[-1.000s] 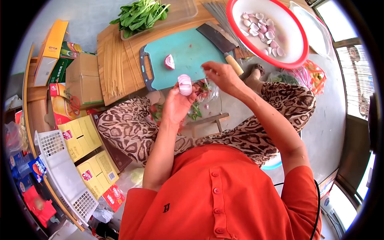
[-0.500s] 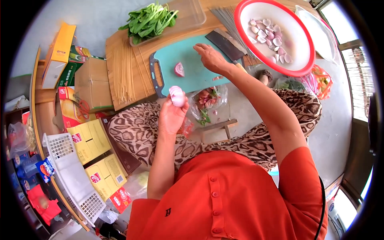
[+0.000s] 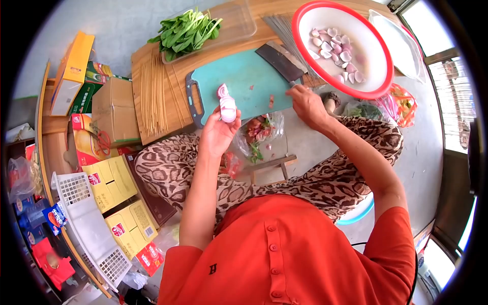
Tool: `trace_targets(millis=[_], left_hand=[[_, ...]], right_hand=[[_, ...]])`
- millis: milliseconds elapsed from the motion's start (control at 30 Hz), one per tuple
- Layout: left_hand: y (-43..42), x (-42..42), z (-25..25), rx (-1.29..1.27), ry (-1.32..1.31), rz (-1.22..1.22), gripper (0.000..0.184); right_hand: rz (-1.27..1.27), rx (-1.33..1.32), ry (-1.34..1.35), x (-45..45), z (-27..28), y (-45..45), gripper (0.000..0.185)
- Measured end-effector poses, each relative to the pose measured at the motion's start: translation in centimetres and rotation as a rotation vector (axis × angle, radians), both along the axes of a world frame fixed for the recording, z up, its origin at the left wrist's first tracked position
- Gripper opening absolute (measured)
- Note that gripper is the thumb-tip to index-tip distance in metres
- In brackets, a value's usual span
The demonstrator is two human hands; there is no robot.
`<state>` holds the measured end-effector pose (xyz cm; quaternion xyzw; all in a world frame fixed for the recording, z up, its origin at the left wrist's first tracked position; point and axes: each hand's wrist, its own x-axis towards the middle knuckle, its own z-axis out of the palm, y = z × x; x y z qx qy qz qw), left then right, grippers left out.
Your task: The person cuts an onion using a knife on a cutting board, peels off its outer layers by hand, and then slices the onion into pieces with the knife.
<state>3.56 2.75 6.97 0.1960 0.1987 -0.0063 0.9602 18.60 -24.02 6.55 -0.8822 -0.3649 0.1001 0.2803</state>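
My left hand is closed around a peeled piece of red onion at the near left edge of the teal cutting board. Right beside it in view is another cut red onion piece; whether the two touch I cannot tell. My right hand is at the board's right side, fingers closed on the handle of a cleaver. The dark blade lies flat across the board's far right corner. A few small onion scraps lie on the board.
A red-rimmed basin with onion pieces stands at far right. Leafy greens in a clear tray sit at the back. Bamboo skewers lie left of the board. A plastic bag of scraps rests below.
My right hand has moved back and right from over the board to the cleaver's handle. The left hand, with its onion piece, is now nearer the other piece.
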Motion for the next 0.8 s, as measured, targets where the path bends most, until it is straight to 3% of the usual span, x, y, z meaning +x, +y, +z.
trace_targets(millis=[100,167,233,300,367,467,567,633,700,767,800], left_hand=[[0.1,2.1,-0.4,0.045,0.014,-0.025,0.037],[0.1,2.7,-0.3,0.051,0.006,-0.007,0.038],[-0.1,2.2,0.4,0.058,0.013,0.010,0.038],[0.2,1.9,0.8,0.068,0.014,0.028,0.038],[0.2,1.3,0.9,0.068,-0.034,0.008,0.037],[0.1,1.3,1.3,0.100,0.005,0.033,0.038],[0.5,1.5,1.6,0.114,0.059,0.037,0.034],[0.4,2.1,2.1,0.186,0.058,0.009,0.035],[-0.1,3.2,1.9,0.220,0.087,-0.015,0.036],[-0.6,4.7,0.8,0.257,0.119,-0.044,0.037],[-0.8,5.5,-0.4,0.281,0.128,-0.108,0.037]], right_hand=[[-0.022,0.048,-0.121,0.9,-1.4,1.2,0.035],[0.035,0.068,-0.338,0.2,-2.6,3.2,0.036],[0.017,-0.157,-0.027,-2.8,-2.2,4.9,0.038],[0.284,-0.168,0.311,-4.3,0.3,5.5,0.039],[0.286,-0.111,0.247,-3.9,-0.1,6.2,0.041],[0.067,0.188,-0.049,0.4,-3.3,8.6,0.041],[0.131,0.037,-0.084,0.9,-4.9,9.3,0.048],[0.314,-0.114,0.382,-0.4,-2.0,8.3,0.043],[0.222,0.047,0.281,-1.5,-0.4,5.2,0.036],[-0.057,0.069,-0.004,0.2,0.1,1.9,0.034],[-0.066,0.082,-0.220,2.3,-2.2,0.1,0.037]])
